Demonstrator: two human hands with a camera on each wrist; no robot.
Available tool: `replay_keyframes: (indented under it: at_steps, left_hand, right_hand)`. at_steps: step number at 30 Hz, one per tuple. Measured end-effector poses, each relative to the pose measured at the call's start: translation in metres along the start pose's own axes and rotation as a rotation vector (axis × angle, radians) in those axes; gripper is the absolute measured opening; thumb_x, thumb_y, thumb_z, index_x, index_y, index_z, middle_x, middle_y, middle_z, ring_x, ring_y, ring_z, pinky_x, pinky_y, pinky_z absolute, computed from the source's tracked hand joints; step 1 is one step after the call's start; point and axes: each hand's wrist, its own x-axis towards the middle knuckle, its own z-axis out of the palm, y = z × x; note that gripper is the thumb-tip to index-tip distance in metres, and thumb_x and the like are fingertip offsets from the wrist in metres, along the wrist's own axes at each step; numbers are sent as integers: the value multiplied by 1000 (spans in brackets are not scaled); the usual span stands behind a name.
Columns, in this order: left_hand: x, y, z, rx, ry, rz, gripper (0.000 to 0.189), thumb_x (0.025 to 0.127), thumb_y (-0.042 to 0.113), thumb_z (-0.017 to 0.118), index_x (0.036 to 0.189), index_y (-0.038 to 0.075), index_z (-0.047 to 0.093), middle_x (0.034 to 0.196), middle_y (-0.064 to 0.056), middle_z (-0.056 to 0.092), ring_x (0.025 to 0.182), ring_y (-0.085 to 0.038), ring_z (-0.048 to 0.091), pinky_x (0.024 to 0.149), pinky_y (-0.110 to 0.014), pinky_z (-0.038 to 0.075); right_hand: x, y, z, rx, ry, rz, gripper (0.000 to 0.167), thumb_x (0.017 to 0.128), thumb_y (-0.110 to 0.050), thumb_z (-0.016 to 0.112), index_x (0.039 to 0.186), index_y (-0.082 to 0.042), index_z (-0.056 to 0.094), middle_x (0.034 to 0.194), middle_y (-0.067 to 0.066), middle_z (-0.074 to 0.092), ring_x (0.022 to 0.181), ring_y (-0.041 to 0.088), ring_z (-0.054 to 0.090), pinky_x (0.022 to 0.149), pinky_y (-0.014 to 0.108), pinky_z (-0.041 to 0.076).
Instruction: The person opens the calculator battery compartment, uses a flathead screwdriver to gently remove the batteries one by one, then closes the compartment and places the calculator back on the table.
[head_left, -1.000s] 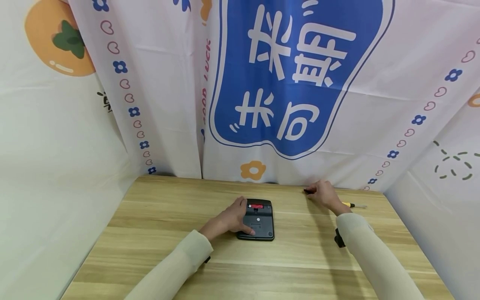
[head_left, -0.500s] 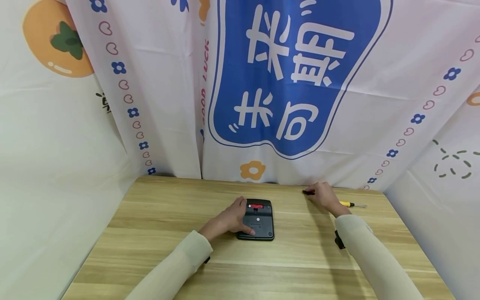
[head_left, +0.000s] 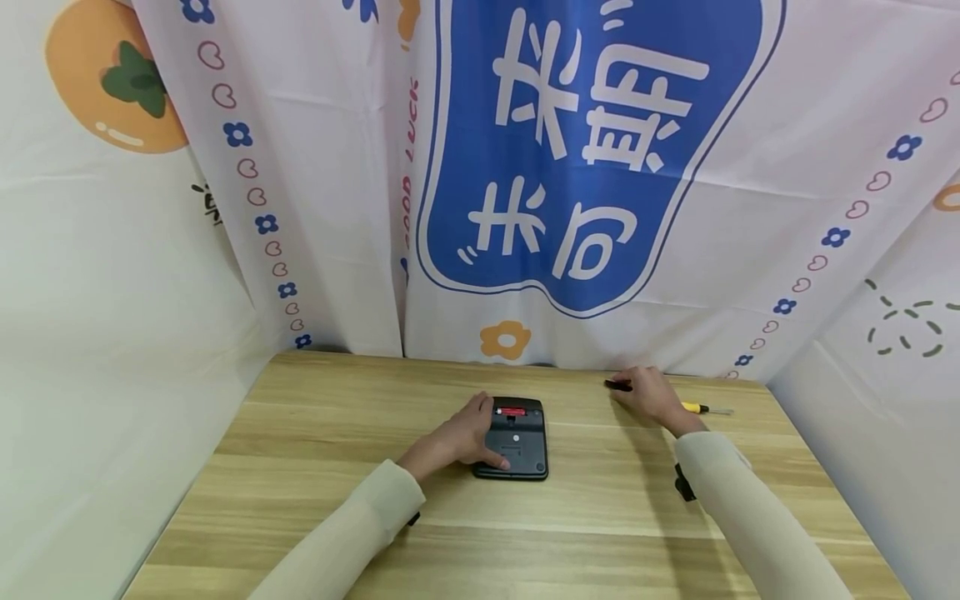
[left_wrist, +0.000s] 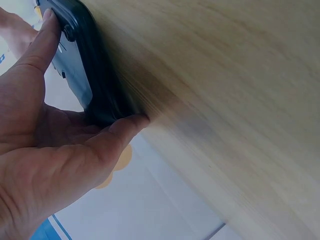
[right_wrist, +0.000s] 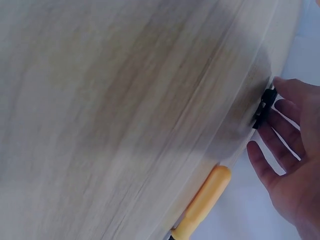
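Note:
A black calculator (head_left: 528, 450) lies back side up on the wooden table, with a red battery (head_left: 512, 412) showing in its uncovered compartment. My left hand (head_left: 468, 433) grips it along its left side, thumb on the lower back and fingers by the top edge. In the left wrist view, fingers and thumb span the calculator's rounded edge (left_wrist: 97, 75). Near the table's back edge, my right hand (head_left: 647, 393) pinches a small black plastic piece (head_left: 617, 385), which looks like a battery cover. The right wrist view shows this piece (right_wrist: 265, 107) at the fingertips, close over the wood.
A screwdriver with a yellow handle (head_left: 696, 407) lies just right of my right hand, its metal shaft pointing right. Printed white fabric (head_left: 352, 275) hangs behind the table (head_left: 315, 467) and along both sides.
My right hand has shifted very slightly toward me, and more of the black piece shows past the fingertips. The left hand and the calculator have stayed in place.

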Motion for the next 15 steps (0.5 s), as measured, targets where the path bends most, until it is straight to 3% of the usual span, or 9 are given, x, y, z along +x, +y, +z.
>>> replay_keyframes:
  at_steps: [6,15]
  left_hand:
    - [0,-1,-1,-1,-2,8,118,84,43,91,164,-9,21,173,-27,17,161,-38,22,127,-49,30]
    - [1,-1,0,4,-1,14,118,84,43,91,163,-9,21,172,-28,18,160,-38,24,127,-50,31]
  right_hand:
    - [-3,2,-1,-21,9,23,35,98,-18,76,126,4,75,125,24,74,112,46,71,95,62,56]
    - [-18,10,-5,-64,36,7,41,102,-21,69,132,8,70,129,28,71,118,51,66,99,66,53]
